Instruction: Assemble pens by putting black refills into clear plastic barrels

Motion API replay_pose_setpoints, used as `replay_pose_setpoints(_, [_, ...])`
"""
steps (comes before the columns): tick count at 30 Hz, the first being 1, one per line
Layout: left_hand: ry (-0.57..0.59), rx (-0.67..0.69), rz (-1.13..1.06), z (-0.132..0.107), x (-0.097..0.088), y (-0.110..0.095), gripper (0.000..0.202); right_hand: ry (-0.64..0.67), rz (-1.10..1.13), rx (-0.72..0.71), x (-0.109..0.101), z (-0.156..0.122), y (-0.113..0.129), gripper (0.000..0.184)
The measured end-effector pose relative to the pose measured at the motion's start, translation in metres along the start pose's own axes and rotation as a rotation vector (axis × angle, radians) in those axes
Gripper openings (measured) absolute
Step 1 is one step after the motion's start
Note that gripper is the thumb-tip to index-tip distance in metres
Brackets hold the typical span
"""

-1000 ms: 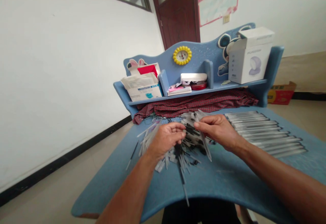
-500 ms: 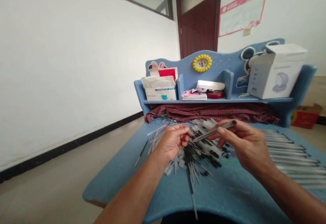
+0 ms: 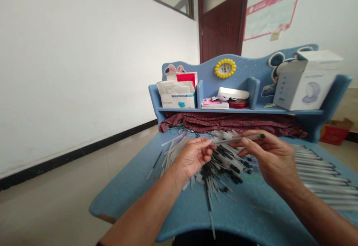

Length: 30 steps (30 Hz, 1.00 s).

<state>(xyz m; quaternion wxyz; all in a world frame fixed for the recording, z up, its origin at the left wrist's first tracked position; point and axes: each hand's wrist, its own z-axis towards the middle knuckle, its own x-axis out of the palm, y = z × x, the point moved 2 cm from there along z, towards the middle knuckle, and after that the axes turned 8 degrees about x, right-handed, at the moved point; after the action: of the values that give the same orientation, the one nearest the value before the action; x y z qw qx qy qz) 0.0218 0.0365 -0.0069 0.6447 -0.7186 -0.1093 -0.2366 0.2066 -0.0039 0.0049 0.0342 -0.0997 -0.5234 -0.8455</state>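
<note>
Between the thumb and fingers of my right hand (image 3: 275, 160) lies a slim clear-barrelled pen (image 3: 229, 140), almost level, its black end pointing right. My left hand (image 3: 194, 156) is closed in a pinch at the pen's left end; its fingertips hide that end and anything small between them. Below both hands spreads a loose pile of pen parts (image 3: 223, 160), with clear barrels, black pieces and thin refills. To the right of my right hand, several pens (image 3: 321, 171) lie side by side in a row.
The blue table (image 3: 125, 193) has a raised shelf at the back, holding a mask box (image 3: 177, 101), a red round tin (image 3: 237, 104) and a white carton (image 3: 299, 85). Checked cloth (image 3: 223, 123) lies beneath the shelf. One refill (image 3: 212, 220) points towards the front edge.
The pen has swung from slanting to nearly level, and its left end has met my left fingertips, which held a small clear piece before. The view has shifted slightly.
</note>
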Motion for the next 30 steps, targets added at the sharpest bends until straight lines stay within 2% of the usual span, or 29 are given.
replay_pose_setpoints(5, [0.095, 0.001, 0.061, -0.002, 0.001, 0.004, 0.009, -0.018, 0.026, 0.006, -0.002, 0.003, 0.001, 0.012])
replay_pose_setpoints(9, [0.246, 0.065, 0.221, -0.007, 0.008, 0.011, 0.025, -0.008, 0.051, 0.039, -0.012, 0.012, 0.003, 0.014])
replay_pose_setpoints(15, [0.451, 0.172, 0.638, -0.015, 0.022, 0.023, 0.02, 0.162, -0.141, 0.164, -0.021, 0.02, 0.008, 0.02])
replay_pose_setpoints(20, [0.57, 0.404, 1.04, -0.019, 0.031, 0.033, 0.015, 0.284, -0.335, 0.169, -0.021, 0.018, 0.017, 0.023])
replay_pose_setpoints(26, [0.655, 0.441, 1.183, -0.021, 0.034, 0.043, 0.015, 0.485, -0.429, 0.25, -0.016, 0.012, 0.015, 0.015])
replay_pose_setpoints(30, [0.679, 0.48, 1.28, -0.022, 0.032, 0.046, 0.017, 0.557, -0.472, 0.292, -0.013, 0.01, 0.006, 0.017])
